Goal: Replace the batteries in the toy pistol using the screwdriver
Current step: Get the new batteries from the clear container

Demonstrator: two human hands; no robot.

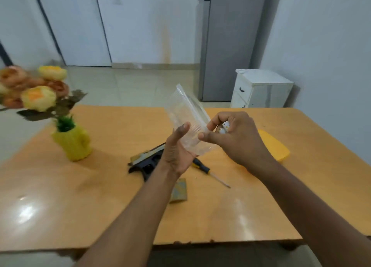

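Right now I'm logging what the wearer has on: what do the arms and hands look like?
Both forearms are bare, with no sleeves in view. The left hand and right hand wear no gloves, and no watch, ring or bracelet shows.

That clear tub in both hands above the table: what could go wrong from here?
1. The right hand pinches the tub while also curling around small white items, likely batteries; one could slip out and roll off the table.
2. The left hand only props the tilted tub with straight fingers, so it could tip.
3. The screwdriver and pistol lie right below; a dropped tub might knock them.
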